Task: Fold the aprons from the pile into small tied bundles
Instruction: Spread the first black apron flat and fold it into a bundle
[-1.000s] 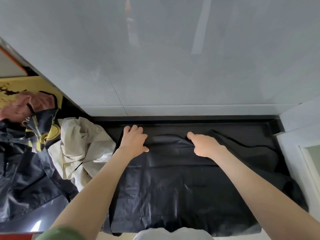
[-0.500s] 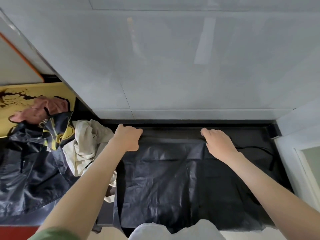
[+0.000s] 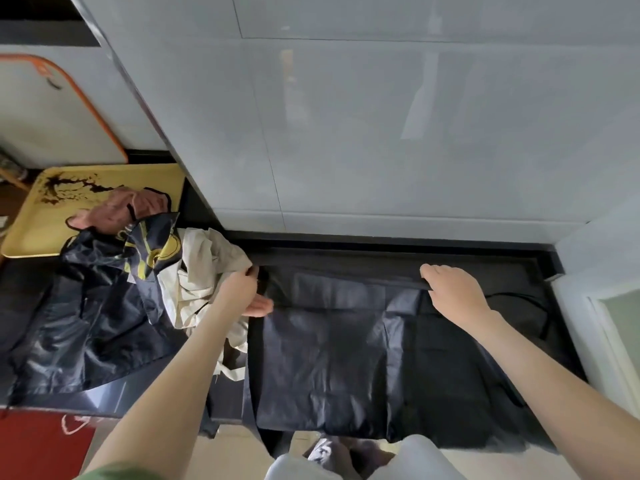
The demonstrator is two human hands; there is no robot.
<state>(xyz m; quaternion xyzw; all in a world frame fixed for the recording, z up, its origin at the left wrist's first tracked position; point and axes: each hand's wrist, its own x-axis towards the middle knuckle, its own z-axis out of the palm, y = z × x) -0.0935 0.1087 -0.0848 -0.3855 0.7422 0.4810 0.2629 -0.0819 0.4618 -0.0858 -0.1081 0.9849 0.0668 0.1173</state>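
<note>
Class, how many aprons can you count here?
4 at least: black apron spread at centre; cream apron, pink apron and navy apron piled left. Navy may be two; others may be hidden.

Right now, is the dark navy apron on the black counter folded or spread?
Spread: the dark navy apron lies flat across the black counter, left hand and right hand gripping its far edge.

The tiled wall (image 3: 381,133) blocks the counter (image 3: 104,394) behind the black apron (image 3: 329,358); the heaped pile (image 3: 114,306) crowds its left, a white panel (image 3: 595,271) its right.
</note>
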